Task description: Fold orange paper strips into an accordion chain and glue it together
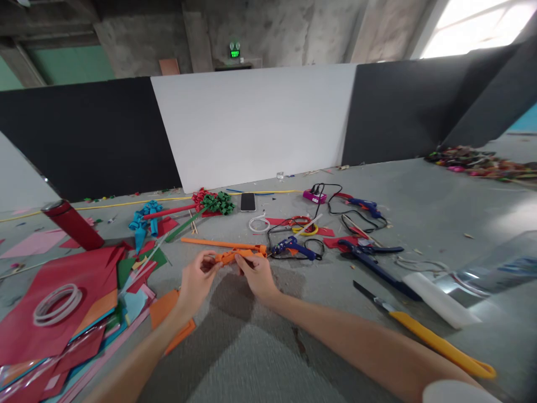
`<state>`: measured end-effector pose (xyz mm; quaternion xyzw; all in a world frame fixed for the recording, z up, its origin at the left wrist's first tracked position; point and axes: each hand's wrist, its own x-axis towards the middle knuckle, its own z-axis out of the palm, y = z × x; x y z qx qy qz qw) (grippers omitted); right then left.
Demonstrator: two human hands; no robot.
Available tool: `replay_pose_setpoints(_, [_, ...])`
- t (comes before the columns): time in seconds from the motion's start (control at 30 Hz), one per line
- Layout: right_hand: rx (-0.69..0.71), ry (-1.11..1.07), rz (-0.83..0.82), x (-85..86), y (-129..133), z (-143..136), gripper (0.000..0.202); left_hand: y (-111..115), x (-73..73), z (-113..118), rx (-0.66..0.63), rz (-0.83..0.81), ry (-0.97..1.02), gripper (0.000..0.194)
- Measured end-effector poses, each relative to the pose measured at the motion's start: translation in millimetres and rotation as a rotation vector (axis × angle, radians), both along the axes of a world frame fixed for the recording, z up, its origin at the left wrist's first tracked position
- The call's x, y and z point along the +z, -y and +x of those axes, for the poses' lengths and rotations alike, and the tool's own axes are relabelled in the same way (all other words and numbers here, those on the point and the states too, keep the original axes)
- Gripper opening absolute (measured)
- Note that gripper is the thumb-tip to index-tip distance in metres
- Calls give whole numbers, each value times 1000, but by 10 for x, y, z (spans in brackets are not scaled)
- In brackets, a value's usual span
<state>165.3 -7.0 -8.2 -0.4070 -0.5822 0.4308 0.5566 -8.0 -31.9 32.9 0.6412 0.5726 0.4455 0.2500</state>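
Note:
Near the middle of the head view, an orange folded paper piece (230, 257) is held between both hands. My left hand (198, 278) pinches its left end with thumb and fingers. My right hand (257, 273) grips it farther right, the thumb on top. Just beyond lies a long orange paper stick (222, 244), its right end close to the held piece. A blue glue gun (295, 246) rests on the floor right of my right hand. Orange paper sheets (165, 311) lie beside my left forearm. Fine folds of the held piece are partly hidden by fingers.
Left are a red bottle (73, 224), red paper (86, 271) and a white tape ring (57, 305). Beyond are paper flowers (218, 203) and a phone (248, 202). On the right lie a yellow-handled knife (436, 340), dark blue cutter (377, 268) and another glue gun (364, 206).

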Motion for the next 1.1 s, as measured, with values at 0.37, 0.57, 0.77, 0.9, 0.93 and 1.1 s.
replay_pose_setpoints(0.37, [12, 11, 7, -24, -20, -11, 49, 56, -3, -3, -49, 129, -242, 21])
replay_pose_setpoints(0.57, [12, 37, 20, -13, -34, -8, 49, 58, -71, -28, -111, 222, -359, 20])
replay_pose_setpoints(0.77, [70, 30, 4, 4, -30, -17, 51, -7, -156, -76, -98, 221, -377, 18])
replay_pose_setpoints(0.9, [126, 48, -12, -19, -22, -27, 46, -18, -198, -69, -92, 212, -400, 17])
replay_pose_setpoints(0.93, [140, 46, -5, -26, -19, -31, 41, -13, -206, -63, -95, 216, -407, 17])
replay_pose_setpoints(1.1, [180, 68, 85, -37, -8, -45, 19, 24, -235, -42, -133, 246, -444, 18])
